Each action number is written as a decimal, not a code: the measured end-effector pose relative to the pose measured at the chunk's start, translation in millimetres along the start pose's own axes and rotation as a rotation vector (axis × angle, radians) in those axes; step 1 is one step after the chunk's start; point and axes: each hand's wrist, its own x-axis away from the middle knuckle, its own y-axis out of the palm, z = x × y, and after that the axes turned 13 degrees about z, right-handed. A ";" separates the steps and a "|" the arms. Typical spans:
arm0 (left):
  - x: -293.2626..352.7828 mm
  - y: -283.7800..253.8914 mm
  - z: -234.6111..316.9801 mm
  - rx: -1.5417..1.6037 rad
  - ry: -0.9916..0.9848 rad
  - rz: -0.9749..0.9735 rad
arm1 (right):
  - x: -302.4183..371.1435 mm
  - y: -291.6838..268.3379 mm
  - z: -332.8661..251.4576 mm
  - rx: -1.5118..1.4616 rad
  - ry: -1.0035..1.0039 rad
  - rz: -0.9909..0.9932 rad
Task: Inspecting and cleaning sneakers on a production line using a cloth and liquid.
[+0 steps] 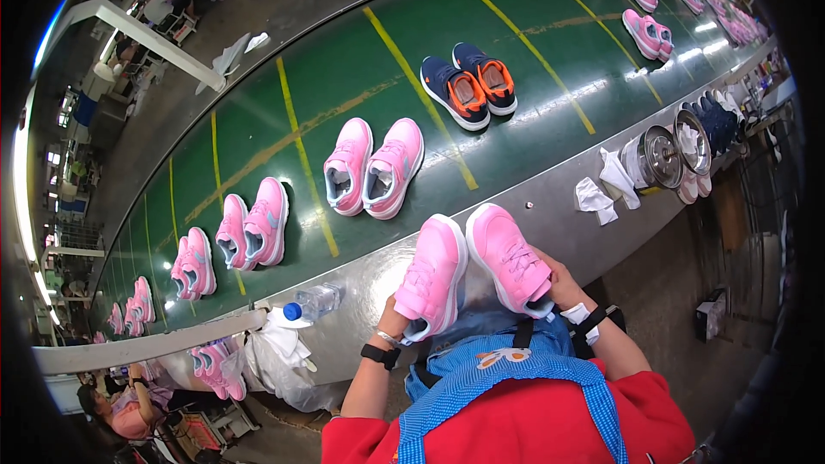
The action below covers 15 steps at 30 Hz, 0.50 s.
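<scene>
My left hand (397, 320) grips a pink sneaker (431, 275) by its heel, and my right hand (557, 285) holds a second pink sneaker (509, 256) the same way. Both shoes point toes-up toward the green conveyor belt (361, 77), side by side over the grey metal edge (559, 206). Just beyond them on the belt lies another pink pair (373, 167). My hands are mostly hidden under the shoes; I wear a dark band on each wrist.
Further pink pairs (251, 225) line the belt to the left, a navy-and-orange pair (468, 84) and more pink pairs (646, 33) to the right. A water bottle (311, 302), white cloths (607, 187) and metal tins (662, 156) sit on the edge. Another person (129, 404) is at lower left.
</scene>
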 end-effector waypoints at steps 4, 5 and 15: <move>18.0 0.0 19.1 -0.130 0.195 0.060 | 2.8 -9.3 -1.9 0.189 -0.176 0.013; 20.9 0.6 22.3 -0.130 0.196 0.060 | 2.8 -9.6 -1.3 0.217 -0.217 0.033; 54.7 26.5 37.4 -0.812 0.788 0.399 | 22.5 22.8 -14.0 0.774 -0.633 0.356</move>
